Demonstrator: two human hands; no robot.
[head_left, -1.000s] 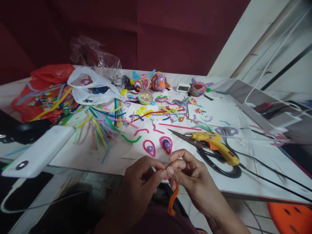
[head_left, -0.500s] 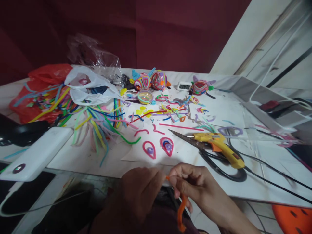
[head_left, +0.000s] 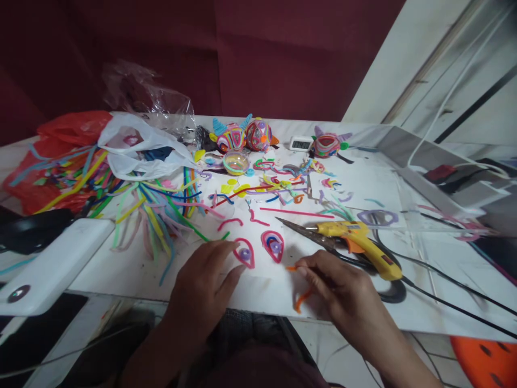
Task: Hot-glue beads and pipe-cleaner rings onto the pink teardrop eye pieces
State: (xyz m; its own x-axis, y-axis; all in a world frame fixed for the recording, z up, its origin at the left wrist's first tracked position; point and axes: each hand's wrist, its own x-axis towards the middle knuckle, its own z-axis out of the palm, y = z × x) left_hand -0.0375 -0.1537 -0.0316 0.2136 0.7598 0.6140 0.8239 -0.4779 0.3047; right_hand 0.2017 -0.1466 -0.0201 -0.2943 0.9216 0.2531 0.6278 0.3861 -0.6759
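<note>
Between thumb and fingertips, my right hand (head_left: pixel 337 283) pinches an orange pipe cleaner (head_left: pixel 302 299) just above the table's front part. One short end points left and the other hangs down. My left hand (head_left: pixel 205 280), holding nothing, has its fingers apart beside a pink teardrop outline (head_left: pixel 252 265) with a purple bead in it. A second pink teardrop outline (head_left: pixel 264 237), with blue and a purple bead inside, lies to the right. Both rest on white paper. Right of them, black-handled scissors (head_left: pixel 297 227) lie partly under a yellow glue gun (head_left: pixel 377 256).
Bundled pipe cleaners (head_left: pixel 155 226) spill from red and white plastic bags (head_left: pixel 133 134) at left. Colourful wrapped balls (head_left: pixel 232 137) and a small digital clock (head_left: pixel 301 143) stand at the back. A white power bank (head_left: pixel 60 264) lies left; the glue gun's cable runs right.
My hands have separated and moved forward over the table. The left has let go of the orange pipe cleaner and reached the left teardrop; the right still holds it.
</note>
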